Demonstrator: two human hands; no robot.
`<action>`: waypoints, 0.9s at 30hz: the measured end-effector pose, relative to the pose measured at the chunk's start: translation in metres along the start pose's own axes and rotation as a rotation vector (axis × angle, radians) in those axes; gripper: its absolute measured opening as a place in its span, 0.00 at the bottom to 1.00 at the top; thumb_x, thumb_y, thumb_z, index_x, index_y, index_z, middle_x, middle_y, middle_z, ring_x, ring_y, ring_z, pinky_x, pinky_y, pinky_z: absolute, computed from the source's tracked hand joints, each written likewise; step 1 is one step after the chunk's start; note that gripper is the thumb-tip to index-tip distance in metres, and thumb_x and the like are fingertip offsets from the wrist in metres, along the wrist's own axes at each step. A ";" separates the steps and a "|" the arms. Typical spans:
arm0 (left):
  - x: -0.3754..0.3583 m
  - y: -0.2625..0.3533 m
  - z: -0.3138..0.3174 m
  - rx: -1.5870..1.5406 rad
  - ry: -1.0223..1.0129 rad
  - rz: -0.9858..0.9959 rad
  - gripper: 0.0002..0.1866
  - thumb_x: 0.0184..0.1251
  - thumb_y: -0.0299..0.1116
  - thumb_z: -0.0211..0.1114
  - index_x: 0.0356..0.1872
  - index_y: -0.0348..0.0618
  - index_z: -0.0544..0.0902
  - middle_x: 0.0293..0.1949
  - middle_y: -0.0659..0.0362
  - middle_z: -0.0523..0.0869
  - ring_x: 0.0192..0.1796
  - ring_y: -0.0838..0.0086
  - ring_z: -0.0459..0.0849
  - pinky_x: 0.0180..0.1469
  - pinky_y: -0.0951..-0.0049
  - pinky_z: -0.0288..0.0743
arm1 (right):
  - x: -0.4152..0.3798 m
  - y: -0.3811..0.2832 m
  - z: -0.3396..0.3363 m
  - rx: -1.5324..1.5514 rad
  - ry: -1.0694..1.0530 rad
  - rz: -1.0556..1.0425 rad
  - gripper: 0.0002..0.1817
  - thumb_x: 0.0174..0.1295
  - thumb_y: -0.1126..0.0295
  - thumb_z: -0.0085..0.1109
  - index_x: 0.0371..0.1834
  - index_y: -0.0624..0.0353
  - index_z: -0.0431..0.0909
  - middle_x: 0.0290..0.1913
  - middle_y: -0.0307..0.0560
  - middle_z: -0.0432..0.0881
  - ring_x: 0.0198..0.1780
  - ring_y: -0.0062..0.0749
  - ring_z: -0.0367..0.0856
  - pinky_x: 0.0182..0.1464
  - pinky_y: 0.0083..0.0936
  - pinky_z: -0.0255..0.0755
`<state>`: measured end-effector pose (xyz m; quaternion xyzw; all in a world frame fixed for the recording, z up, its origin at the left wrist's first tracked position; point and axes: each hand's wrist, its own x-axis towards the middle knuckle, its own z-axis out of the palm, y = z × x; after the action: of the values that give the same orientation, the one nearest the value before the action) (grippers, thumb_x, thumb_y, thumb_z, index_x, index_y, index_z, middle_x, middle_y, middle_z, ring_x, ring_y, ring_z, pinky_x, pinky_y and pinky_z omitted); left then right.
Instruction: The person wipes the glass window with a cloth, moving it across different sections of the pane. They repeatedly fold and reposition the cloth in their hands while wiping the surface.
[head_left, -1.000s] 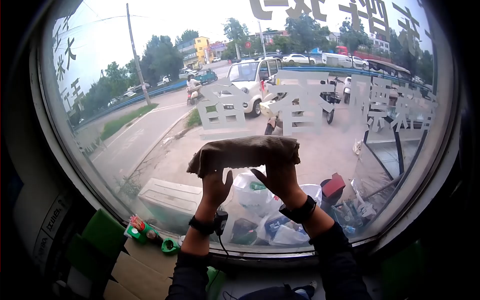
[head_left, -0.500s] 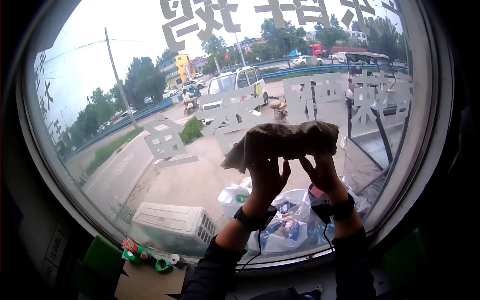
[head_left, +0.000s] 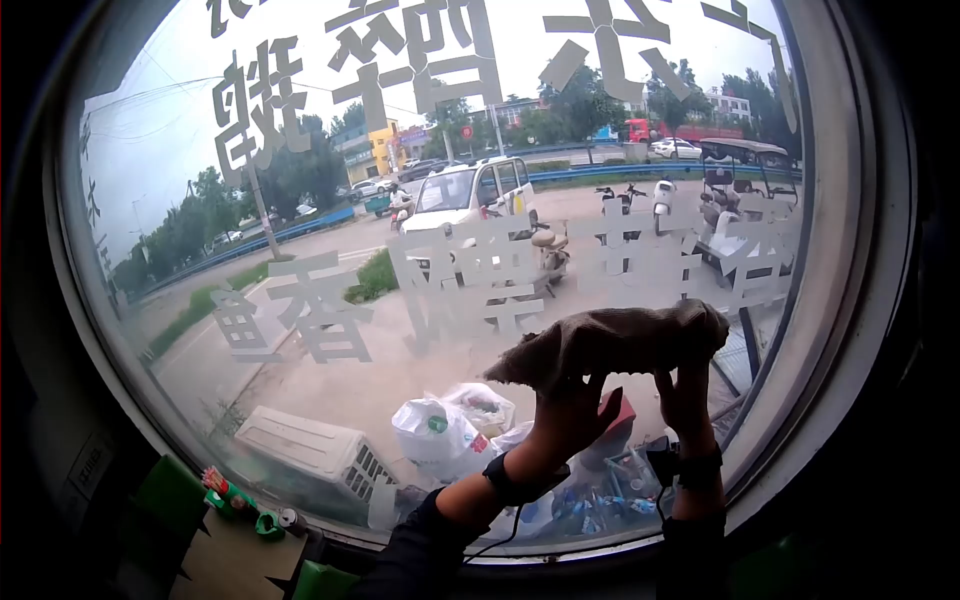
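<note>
The cloth (head_left: 625, 345) hid most fingertips of the left hand (head_left: 572, 418) and right hand (head_left: 688, 402), so their grip could not be made out. The left forearm (head_left: 468, 500) covered part of the bags (head_left: 440, 445), and the left hand blocked some of the red box (head_left: 622, 425). The left sleeve (head_left: 415, 560) ran off the near edge; the right sleeve (head_left: 692, 545) sank into shadow. Lettering (head_left: 608, 40) masked parts of the van (head_left: 445, 192). The far rider (head_left: 398, 205) was too small for detail. At near left, the frame cut the table (head_left: 235, 560), and darkness swallowed part of the chair (head_left: 165, 505).
</note>
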<state>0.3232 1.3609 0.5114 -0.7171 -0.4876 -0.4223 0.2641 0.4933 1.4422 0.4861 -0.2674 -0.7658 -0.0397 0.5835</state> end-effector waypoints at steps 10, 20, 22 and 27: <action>-0.054 0.026 0.057 -0.113 -0.104 0.018 0.23 0.46 0.37 0.65 0.47 0.46 0.75 0.47 0.51 0.74 0.51 0.54 0.72 0.48 0.55 0.68 | -0.084 0.010 0.037 -0.138 0.212 0.039 0.23 0.62 0.57 0.47 0.54 0.61 0.59 0.53 0.58 0.60 0.56 0.49 0.58 0.57 0.43 0.52; -0.006 -0.047 -0.070 0.210 0.098 -0.036 0.24 0.47 0.35 0.63 0.50 0.41 0.75 0.53 0.45 0.69 0.54 0.52 0.71 0.55 0.54 0.64 | 0.042 -0.082 0.037 0.054 0.054 -0.100 0.21 0.54 0.70 0.56 0.52 0.62 0.67 0.48 0.54 0.71 0.51 0.45 0.69 0.54 0.38 0.61; -0.029 -0.069 -0.089 0.228 0.057 -0.060 0.26 0.48 0.35 0.63 0.51 0.40 0.74 0.56 0.42 0.65 0.57 0.51 0.69 0.58 0.57 0.63 | 0.040 -0.119 0.059 -0.057 0.074 -0.188 0.17 0.50 0.69 0.60 0.44 0.61 0.74 0.43 0.50 0.75 0.46 0.44 0.72 0.50 0.36 0.64; -0.151 -0.150 -0.109 0.212 -0.166 -0.183 0.20 0.48 0.33 0.61 0.46 0.40 0.76 0.51 0.43 0.70 0.54 0.49 0.68 0.52 0.54 0.67 | -0.067 -0.143 0.149 -0.196 -0.149 -0.215 0.21 0.51 0.55 0.59 0.44 0.57 0.75 0.49 0.52 0.72 0.54 0.45 0.67 0.57 0.39 0.58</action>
<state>0.1212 1.2604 0.4311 -0.6701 -0.6129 -0.3302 0.2574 0.3103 1.3514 0.4133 -0.2417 -0.8236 -0.1567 0.4886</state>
